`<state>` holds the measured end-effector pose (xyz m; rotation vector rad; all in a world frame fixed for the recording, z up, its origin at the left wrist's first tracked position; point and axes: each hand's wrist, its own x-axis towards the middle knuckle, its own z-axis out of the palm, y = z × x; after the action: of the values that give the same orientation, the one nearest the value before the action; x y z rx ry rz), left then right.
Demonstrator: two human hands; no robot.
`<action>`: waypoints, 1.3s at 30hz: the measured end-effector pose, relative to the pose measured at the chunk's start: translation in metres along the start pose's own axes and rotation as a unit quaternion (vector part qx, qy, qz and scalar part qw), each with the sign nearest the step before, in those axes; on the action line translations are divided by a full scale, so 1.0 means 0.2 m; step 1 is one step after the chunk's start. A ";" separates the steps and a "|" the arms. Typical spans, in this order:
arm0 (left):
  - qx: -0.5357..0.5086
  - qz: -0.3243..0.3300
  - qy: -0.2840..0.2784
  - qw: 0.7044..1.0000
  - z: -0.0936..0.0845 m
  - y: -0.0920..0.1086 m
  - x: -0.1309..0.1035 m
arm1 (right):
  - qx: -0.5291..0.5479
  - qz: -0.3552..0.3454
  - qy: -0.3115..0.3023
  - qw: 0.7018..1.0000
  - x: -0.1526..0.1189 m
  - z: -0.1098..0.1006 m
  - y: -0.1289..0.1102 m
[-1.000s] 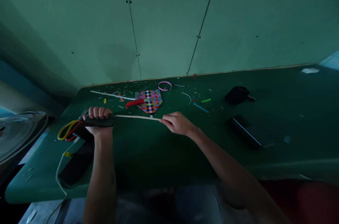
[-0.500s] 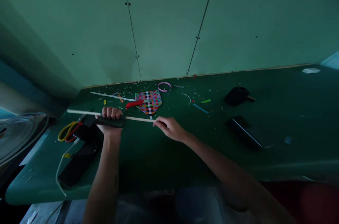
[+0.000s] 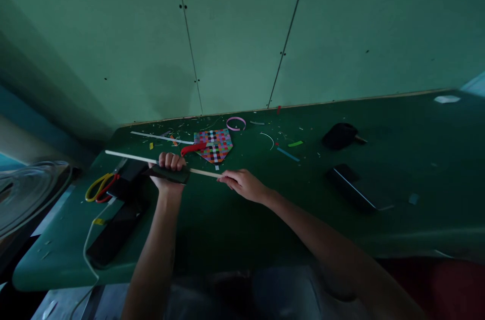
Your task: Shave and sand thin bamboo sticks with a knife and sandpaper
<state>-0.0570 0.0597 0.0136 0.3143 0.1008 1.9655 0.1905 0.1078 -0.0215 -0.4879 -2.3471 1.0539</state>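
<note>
A long thin pale stick (image 3: 131, 156) runs across in front of me, its left end tilted up. My left hand (image 3: 171, 171) is wrapped around a dark flat piece (image 3: 170, 174) that lies against the middle of the stick; its material cannot be made out. My right hand (image 3: 242, 184) pinches the stick's right end, its fingers closed. Just beyond the hands lies a multicoloured woven piece (image 3: 222, 151) with a pointed lower edge, and a red-handled tool (image 3: 192, 149) rests on it.
Yellow-and-red-handled scissors (image 3: 99, 188) and a long dark object (image 3: 115, 234) with a pale cable (image 3: 89, 244) lie at left. A pink ring (image 3: 235, 123) and strip scraps are near the wall. A black pouch-like item (image 3: 340, 136) and a dark device (image 3: 358, 189) lie right.
My left hand has moved a little to the right with the dark piece, closer to my right hand. The stick's left end has shifted right and up slightly. My right hand stays nearly still.
</note>
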 end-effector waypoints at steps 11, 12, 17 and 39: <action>0.150 -0.270 0.018 0.951 0.10 -0.25 -0.12 | 0.107 0.063 0.092 0.988 0.03 -0.13 0.04; 0.172 -0.320 0.021 0.931 0.10 -0.28 -0.14 | 0.146 0.076 0.125 0.978 0.04 -0.14 0.03; 0.239 -0.468 0.026 0.850 0.08 -0.41 -0.21 | 0.252 0.153 0.210 0.932 0.07 -0.10 0.01; 0.265 -0.438 0.083 0.855 0.15 -0.37 -0.23 | 0.425 0.187 0.275 0.842 0.07 -0.20 0.12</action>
<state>0.0337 0.0450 0.0180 0.3666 0.7735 1.0117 0.2059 0.1526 -0.0124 -0.7645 -1.1291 1.7091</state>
